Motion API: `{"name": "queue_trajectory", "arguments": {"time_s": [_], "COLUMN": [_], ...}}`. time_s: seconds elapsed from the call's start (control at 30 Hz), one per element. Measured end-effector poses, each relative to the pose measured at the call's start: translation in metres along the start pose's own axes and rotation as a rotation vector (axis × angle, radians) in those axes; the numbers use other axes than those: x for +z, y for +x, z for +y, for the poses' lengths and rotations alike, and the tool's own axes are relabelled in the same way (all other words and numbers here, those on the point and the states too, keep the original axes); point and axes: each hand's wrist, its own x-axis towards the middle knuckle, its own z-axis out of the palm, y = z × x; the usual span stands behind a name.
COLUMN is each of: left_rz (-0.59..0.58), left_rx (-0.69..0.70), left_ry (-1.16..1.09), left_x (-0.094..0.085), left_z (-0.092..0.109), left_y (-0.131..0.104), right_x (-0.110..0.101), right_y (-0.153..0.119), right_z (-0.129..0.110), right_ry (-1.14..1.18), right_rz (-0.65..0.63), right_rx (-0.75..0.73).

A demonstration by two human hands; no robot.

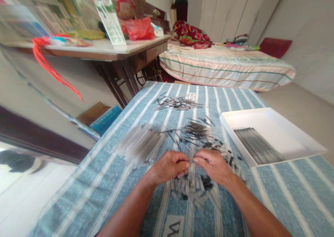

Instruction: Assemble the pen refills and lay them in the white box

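Both hands meet over the middle of the table, fingertips nearly touching. My left hand [172,165] is closed in a pinch, and my right hand [212,163] pinches just beside it. Whatever lies between the fingertips is too small to make out. Beneath them is a pile of short translucent pieces with black bits [194,190]. Similar white and black pieces [232,157] lie beside my right hand. Thin black rods [197,129] are heaped beyond the hands. To the left rests a bundle of long translucent tubes [141,143].
A white box [292,136] at the right holds a row of dark tubes [257,144]. Thin mixed pieces [180,103] lie at the back of the striped cloth [104,181]. A side table [104,50] stands back left, a bed [227,63] behind.
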Motion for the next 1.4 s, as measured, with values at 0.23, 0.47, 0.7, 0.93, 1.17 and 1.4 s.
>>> {"name": "queue_trajectory", "arguments": {"time_s": [0.23,0.47,0.7,0.93,1.17,1.4], "left_rz": [0.031,0.043,0.043,0.036,0.043,0.053], "left_rx": [-0.004,-0.001,0.025,0.039,0.047,0.053], "left_ry": [0.044,0.050,0.062,0.035,0.044,0.075], "left_x": [0.0029,0.0023,0.0043,0.0043,0.0052,0.0061], "left_z": [0.0014,0.0012,0.0019,0.0029,0.0054,0.0089], "left_y": [0.0013,0.0000,0.0001,-0.0002,-0.0007,-0.0017], "right_x": [-0.0027,-0.0068,-0.0074,-0.0064,-0.0063,-0.0053], "right_y": [-0.0011,-0.0009,-0.0016,-0.0022,-0.0022,-0.0027], "right_z": [0.0010,-0.0007,-0.0017,-0.0017,-0.0014,-0.0022], "right_ry": [0.000,0.069,0.077,0.133,0.142,0.154], "right_rz": [-0.038,-0.070,-0.098,-0.147,-0.145,-0.141], "right_rx": [0.032,0.087,0.154,0.208,0.213,0.233]}}
